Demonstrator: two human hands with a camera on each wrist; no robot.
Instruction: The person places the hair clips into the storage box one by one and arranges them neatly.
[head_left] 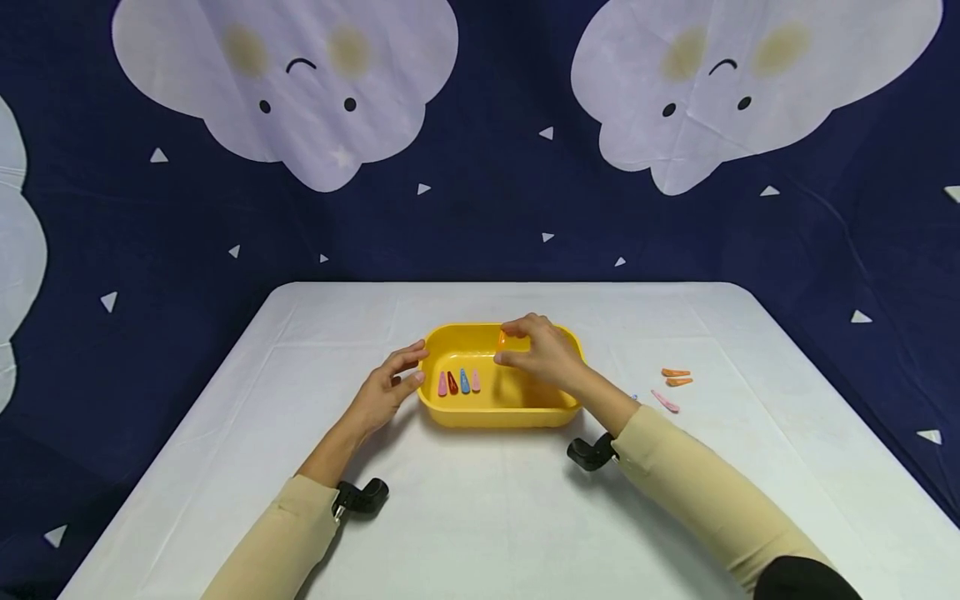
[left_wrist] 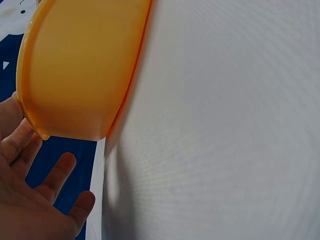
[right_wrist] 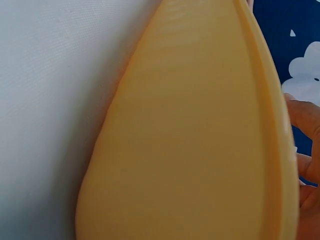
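A yellow plastic basin (head_left: 491, 418) stands on the table. Inside it, towards the left, pink (head_left: 442, 384), red (head_left: 452, 383), blue (head_left: 465, 382) and pale pink (head_left: 476, 381) hair clips lie in a row. Over the basin, my right hand (head_left: 543, 354) pinches an orange hair clip (head_left: 501, 340) upright between thumb and fingers. My left hand (head_left: 382, 396) touches the basin's left rim with relaxed fingers; in the left wrist view several of its fingers (left_wrist: 59, 172) are spread off the wall. The basin wall (right_wrist: 190, 130) hides most of the right hand in the right wrist view.
On the white table (head_left: 487, 517), right of the basin, lie two orange hair clips (head_left: 676, 372) and a pink hair clip (head_left: 665, 402). A small blue piece (head_left: 635, 397) shows beside the right forearm, partly hidden. A dark blue cloud-patterned cloth (head_left: 495, 233) hangs behind the table.
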